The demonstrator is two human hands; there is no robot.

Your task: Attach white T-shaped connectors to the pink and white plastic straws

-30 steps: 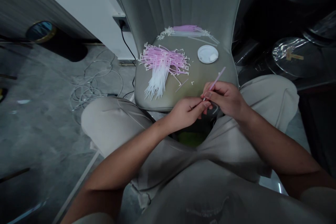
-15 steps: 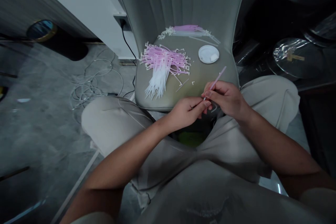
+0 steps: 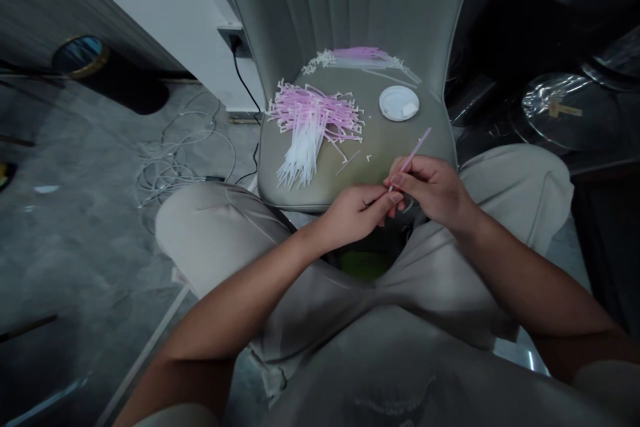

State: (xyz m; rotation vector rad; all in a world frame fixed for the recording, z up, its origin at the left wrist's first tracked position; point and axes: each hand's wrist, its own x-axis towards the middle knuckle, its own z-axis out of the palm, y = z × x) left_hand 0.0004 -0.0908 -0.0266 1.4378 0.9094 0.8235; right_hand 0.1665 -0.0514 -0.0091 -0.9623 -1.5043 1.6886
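Head view: person seated, chair (image 3: pixel 330 196) straight ahead, both hands together just past its near edge, toward the right. Right hand (image 3: pixel 434 188) pinches a pink strip (image 3: pixel 416 149) between thumb and fingers, grip narrow. Strip is tilted, pink end pointing far and right, near end running down to the other hand. Left hand (image 3: pixel 359 215) also closed narrow, thumb and index on the strip's near end; fingertips hide most of that end. Hands touch or nearly touch, can't tell which. Thin curved pale piece (image 3: pixel 409 205) hangs just below the right hand; can't tell what it joins.

Chair seat, left side: big pile of pink strips (image 3: pixel 315 107) with small white ends, white strips (image 3: pixel 303 150) fanning out of it to the near side. Far side of seat: row of pink and white strips (image 3: pixel 360 57). Far right: round white dish (image 3: pixel 393 103) with a small white piece (image 3: pixel 411 109) in it. Between pile and hands: one loose thin stick (image 3: pixel 348 161) and a small white bit (image 3: pixel 369 158). Floor at left: tangled pale cable (image 3: pixel 167 177).
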